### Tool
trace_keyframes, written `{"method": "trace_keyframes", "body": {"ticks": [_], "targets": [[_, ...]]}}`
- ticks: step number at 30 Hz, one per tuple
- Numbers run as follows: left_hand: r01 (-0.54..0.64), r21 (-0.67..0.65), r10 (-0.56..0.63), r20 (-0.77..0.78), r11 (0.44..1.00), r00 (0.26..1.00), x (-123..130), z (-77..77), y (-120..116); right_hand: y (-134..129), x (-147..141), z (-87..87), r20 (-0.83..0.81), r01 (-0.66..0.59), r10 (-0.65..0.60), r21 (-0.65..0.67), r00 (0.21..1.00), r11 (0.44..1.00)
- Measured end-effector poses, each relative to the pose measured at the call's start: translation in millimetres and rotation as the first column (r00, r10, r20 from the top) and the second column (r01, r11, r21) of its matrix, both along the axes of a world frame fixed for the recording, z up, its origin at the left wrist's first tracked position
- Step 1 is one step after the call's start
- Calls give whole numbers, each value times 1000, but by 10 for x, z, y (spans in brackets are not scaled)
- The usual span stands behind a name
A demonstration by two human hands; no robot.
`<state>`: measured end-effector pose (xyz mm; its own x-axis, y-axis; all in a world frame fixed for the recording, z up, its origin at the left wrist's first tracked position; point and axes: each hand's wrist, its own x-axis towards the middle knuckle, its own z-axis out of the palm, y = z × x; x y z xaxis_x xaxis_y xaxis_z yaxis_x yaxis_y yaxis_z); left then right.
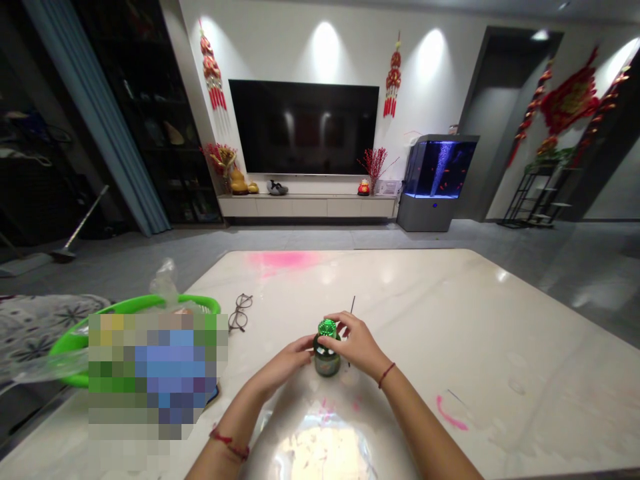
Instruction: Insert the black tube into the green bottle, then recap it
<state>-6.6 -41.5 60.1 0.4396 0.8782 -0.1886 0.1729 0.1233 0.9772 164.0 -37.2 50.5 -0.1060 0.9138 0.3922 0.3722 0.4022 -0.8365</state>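
Observation:
A small dark-green glass jar [327,365] stands upright on the pale tabletop in front of me. Its shiny, ridged green top [327,327] catches the light. My left hand [295,357] is closed against the jar's left side, with its fingertips partly behind the glass. From the right and above, my right hand [356,339] grips the green top between thumb and fingers. Whether the top is loose or seated, I cannot tell. Just behind the right hand, a thin dark stick [353,305] pokes out.
Folded-out eyeglasses [241,313] lie left of the jar. Farther left, a green basket [133,305] holds plastic bags and blurred contents. A pink powdery patch [283,259] marks the table's far edge, and a pink smear [451,415] lies at the right, beside a thin line.

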Motion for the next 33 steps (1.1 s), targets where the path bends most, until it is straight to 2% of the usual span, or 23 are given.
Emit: {"method": "trace_keyframes", "body": {"ticks": [3, 7, 11, 14, 17, 21, 23, 28, 33], "targets": [[73, 71, -75, 27, 995, 997, 6, -54, 13, 7, -7, 8, 3, 0, 0, -9, 1000, 1000], [36, 190, -27, -48, 981, 998, 68, -208, 41, 14, -18, 3, 3, 7, -7, 7, 1000, 1000], [14, 248, 5, -74, 969, 997, 127, -371, 82, 17, -27, -9, -20, 31, -31, 13, 999, 999], [-15, 278, 39, -80, 961, 996, 161, -427, 101, 21, -26, -2, -52, 52, -52, 2, 997, 999], [-37, 247, 50, -45, 968, 998, 203, -403, 92, 30, -15, 26, -110, 70, -69, -2, 992, 998], [-96, 209, 99, -3, 973, 995, 279, -293, 36, 47, 17, 107, -215, 103, -104, -17, 971, 995], [-115, 213, 114, 18, 970, 993, 320, -235, -3, 54, 40, 163, -255, 110, -116, -37, 960, 993], [-84, 233, 67, 80, 969, 995, 409, -136, -92, 63, 97, 298, -322, 96, -116, -77, 940, 992], [-166, 270, 145, 97, 948, 985, 484, -111, -122, 59, 76, 342, -356, 49, -75, -79, 932, 996]]}}
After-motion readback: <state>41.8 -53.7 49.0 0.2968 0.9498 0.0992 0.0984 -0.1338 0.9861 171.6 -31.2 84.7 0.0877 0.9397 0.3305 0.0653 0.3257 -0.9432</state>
